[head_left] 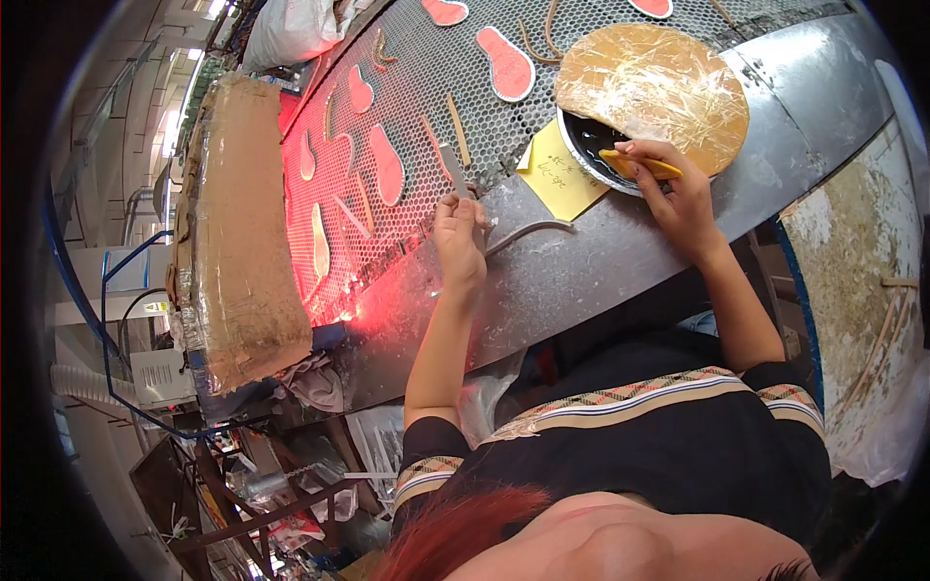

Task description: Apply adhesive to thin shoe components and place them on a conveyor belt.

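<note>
My left hand [457, 237] is closed around a narrow grey strip [452, 167], whose flat upper end sticks up past the fingers. A curved grey length [531, 229] reaches right from beside this hand over the metal; I cannot tell whether it is the same strip. My right hand [673, 194] pinches a yellow flat-handled tool [639, 165] at the rim of a round pan [573, 145]. Dark, glossy content shows in the pan's open part, and the tool's working end is hidden. A tan round lid [659, 82], streaked with clear film, covers most of the pan.
Several red insole pieces [506, 64] and thin strips [458, 130] lie on the honeycomb mesh belt [426, 68], lit red at left. A yellow note [562, 174] with handwriting lies beside the pan. A taped cardboard sheet [247, 232] stands left; a metal ledge [542, 281] runs in front.
</note>
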Demonstrator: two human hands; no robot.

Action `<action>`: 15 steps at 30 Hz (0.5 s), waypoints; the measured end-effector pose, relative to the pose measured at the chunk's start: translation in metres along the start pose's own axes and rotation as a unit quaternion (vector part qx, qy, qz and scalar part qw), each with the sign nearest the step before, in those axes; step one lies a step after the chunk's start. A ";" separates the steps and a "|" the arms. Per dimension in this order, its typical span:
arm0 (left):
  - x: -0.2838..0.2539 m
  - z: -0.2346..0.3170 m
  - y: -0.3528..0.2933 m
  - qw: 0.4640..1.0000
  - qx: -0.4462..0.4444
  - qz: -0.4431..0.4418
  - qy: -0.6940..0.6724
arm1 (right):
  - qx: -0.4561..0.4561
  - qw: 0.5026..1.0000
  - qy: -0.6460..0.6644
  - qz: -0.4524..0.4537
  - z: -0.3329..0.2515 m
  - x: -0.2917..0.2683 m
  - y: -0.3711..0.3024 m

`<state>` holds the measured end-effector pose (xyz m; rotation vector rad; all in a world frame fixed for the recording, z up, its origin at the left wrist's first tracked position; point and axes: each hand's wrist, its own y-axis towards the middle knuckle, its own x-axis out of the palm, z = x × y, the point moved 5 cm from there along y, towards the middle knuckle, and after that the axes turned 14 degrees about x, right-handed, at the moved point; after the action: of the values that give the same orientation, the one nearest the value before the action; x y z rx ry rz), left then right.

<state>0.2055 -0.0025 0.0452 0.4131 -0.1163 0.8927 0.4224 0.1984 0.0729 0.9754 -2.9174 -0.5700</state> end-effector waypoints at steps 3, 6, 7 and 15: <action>-0.006 0.003 -0.004 0.999 0.009 0.051 -0.015 | -0.009 1.000 0.000 -0.001 -0.001 -0.001 0.000; -0.015 0.006 -0.007 0.996 0.020 0.087 -0.008 | 0.002 1.000 0.013 -0.001 0.002 -0.001 -0.002; -0.019 0.008 -0.008 0.994 0.020 0.107 -0.007 | 0.001 1.000 0.015 -0.005 0.002 0.000 -0.002; -0.014 0.072 -0.002 0.983 0.119 0.105 0.088 | 0.025 0.998 0.053 -0.032 0.003 0.003 0.000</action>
<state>0.2038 -0.0425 0.1069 0.5481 0.1130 1.1536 0.4199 0.1977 0.0700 1.0724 -2.8303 -0.4344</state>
